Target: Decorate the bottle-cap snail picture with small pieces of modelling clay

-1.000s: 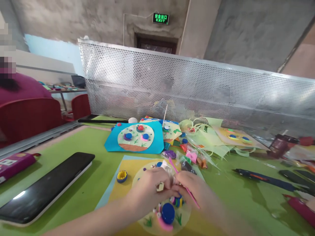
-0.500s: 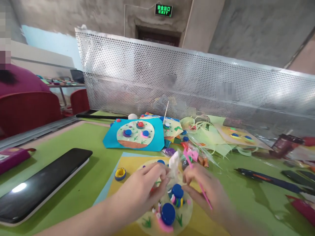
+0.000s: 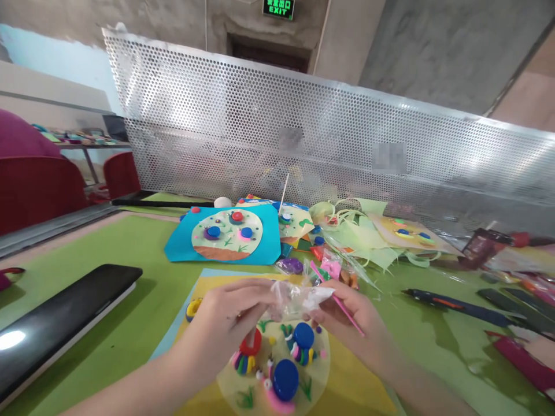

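Perforated metal makes up the screen [image 3: 347, 150] that closes off the back of the green tabletop [image 3: 165, 277]. A blue card [image 3: 269, 242] with a finished round picture lies pushed back, probably to keep it out of the way. The yellow sheet [image 3: 347, 393] sits nearest the person, and on it the pale disc [image 3: 321, 359] lies flat so its parts stay put. Over the disc, the left hand [image 3: 225, 315] and right hand [image 3: 347, 315] hold a plastic bag [image 3: 299, 297] stretched between them, each grip pinched shut on one end, likely so that it stays clear of the disc. A pink stick [image 3: 344, 307] lies tucked along the right fingers, seemingly parked there to leave the fingertips free. Below sit a red cap [image 3: 251, 344] and a blue cap [image 3: 303, 334].
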`<state>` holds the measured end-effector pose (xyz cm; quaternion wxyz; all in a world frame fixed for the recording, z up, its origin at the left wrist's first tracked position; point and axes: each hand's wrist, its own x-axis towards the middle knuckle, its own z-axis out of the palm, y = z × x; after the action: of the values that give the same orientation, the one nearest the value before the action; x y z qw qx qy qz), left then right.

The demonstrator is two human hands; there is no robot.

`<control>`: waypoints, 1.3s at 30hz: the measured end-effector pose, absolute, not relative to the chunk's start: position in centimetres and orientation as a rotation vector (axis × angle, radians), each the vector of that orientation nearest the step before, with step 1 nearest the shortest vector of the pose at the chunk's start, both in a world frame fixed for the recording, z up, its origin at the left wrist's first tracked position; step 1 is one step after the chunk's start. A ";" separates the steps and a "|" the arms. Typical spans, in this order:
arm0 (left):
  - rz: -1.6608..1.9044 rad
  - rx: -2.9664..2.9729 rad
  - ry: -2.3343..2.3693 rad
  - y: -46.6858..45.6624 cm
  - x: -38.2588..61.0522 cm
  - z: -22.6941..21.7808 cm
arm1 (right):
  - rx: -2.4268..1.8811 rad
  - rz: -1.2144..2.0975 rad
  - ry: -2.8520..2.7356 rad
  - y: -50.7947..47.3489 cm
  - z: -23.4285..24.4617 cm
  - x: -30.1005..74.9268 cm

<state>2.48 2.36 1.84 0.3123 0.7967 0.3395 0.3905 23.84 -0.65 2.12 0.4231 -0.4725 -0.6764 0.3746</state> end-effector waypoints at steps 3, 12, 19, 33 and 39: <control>1.039 2.125 0.884 2.5 2.4 2.2 | -1.161 1.024 -1.675 -0.9 2.3 23.8; 0.937 2.158 0.919 2.7 2.9 1.9 | -1.116 1.148 -1.685 -1.1 3.1 23.5; 0.826 2.185 0.870 3.0 2.8 1.6 | -1.171 1.009 -1.628 -0.7 2.2 23.5; 0.647 2.181 0.757 2.6 3.1 1.4 | -1.211 0.985 -1.697 -1.0 2.2 23.5; 0.684 2.125 0.740 2.5 3.2 1.3 | -1.186 1.020 -1.679 -1.1 2.3 23.5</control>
<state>3.21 2.53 1.29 0.3847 0.8340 0.2905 0.2684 23.49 -1.13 2.32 0.4105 -0.4713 -0.6671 0.4053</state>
